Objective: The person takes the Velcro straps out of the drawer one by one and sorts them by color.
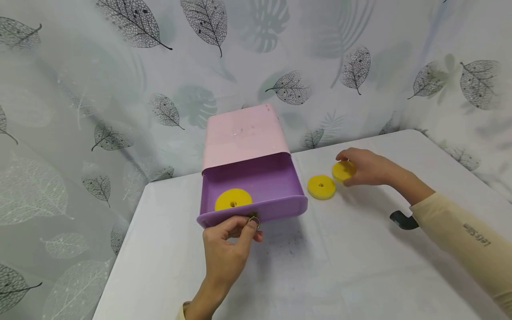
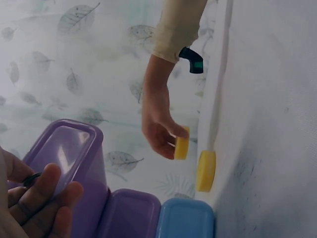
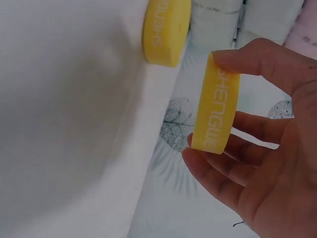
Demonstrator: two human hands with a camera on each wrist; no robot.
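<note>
My left hand point(image 1: 226, 253) pinches the small ring pull point(image 1: 254, 221) on the front of a purple drawer point(image 1: 286, 206), which stands pulled out of a pink drawer box point(image 1: 244, 133). Inside the drawer lies a yellow disc point(image 1: 234, 198) with a hole in its middle, its near edge hidden by the drawer front. To the right, my right hand point(image 1: 370, 168) holds another yellow disc point(image 3: 216, 106) by its rim between thumb and fingers, white letters showing along the edge. Just left of that hand, a third yellow disc point(image 1: 321, 187) lies flat on the white table.
Two shut drawer fronts, one purple point(image 2: 130, 214) and one blue point(image 2: 185, 218), show beside the pulled-out drawer in the left wrist view. A dark curved object point(image 1: 403, 220) is by the right sleeve. Leaf-patterned cloth point(image 1: 248, 58) hangs behind the table point(image 1: 320, 275).
</note>
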